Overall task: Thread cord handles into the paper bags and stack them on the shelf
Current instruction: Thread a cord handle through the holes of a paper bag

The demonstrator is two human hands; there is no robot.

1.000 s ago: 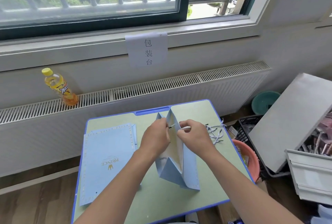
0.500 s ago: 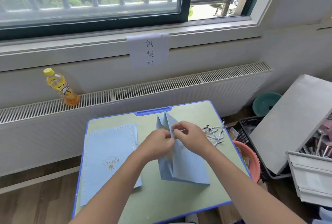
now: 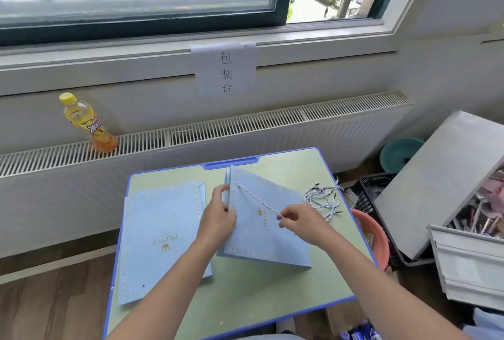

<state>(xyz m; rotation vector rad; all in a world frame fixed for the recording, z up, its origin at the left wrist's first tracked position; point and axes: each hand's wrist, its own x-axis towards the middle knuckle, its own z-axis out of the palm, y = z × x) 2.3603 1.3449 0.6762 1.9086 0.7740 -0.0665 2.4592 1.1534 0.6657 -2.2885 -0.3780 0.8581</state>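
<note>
My left hand (image 3: 218, 219) and my right hand (image 3: 302, 222) are both bare: no gloves, no rings, no watch or band at either wrist. My left forearm (image 3: 174, 282) and my right forearm (image 3: 365, 274) are uncovered along all of their length that shows, down to the bottom edge of the view, with no cuff or sleeve on them. My fingernails (image 3: 281, 225) are short and plain, without any polish that I can make out. At the very bottom, between my arms, a strip of pale grey-blue cloth (image 3: 267, 337) shows; I cannot tell which garment it is.
</note>
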